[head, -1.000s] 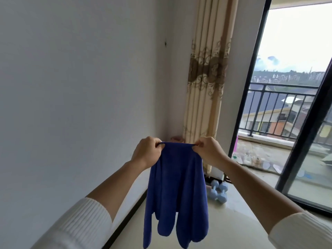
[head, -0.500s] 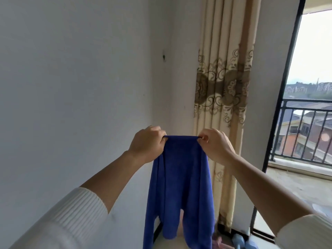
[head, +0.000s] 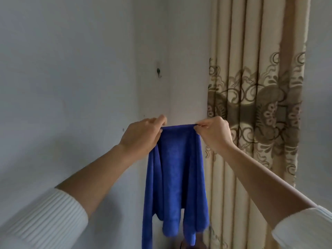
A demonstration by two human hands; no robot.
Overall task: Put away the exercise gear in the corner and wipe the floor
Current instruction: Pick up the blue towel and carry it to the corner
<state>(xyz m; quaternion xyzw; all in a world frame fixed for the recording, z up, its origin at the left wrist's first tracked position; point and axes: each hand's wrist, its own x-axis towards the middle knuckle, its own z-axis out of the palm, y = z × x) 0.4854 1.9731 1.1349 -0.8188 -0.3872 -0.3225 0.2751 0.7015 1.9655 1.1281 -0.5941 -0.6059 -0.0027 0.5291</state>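
Near corner [head: 168, 51], mid-air: cloth [head: 177, 177] hangs from top edge, stretched between left grip [head: 142, 135] and right grip [head: 213, 136], each pinching one end. Hook [head: 158, 72] on wall [head: 71, 87] above, apart. Curtain [head: 251, 69] just right. Likely step: hanging; raise edge level, centre over hook.

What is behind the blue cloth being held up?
Behind the cloth is the white wall corner, with the curtain just to its right. The cloth covers the lower part of the corner, so nothing there can be told.
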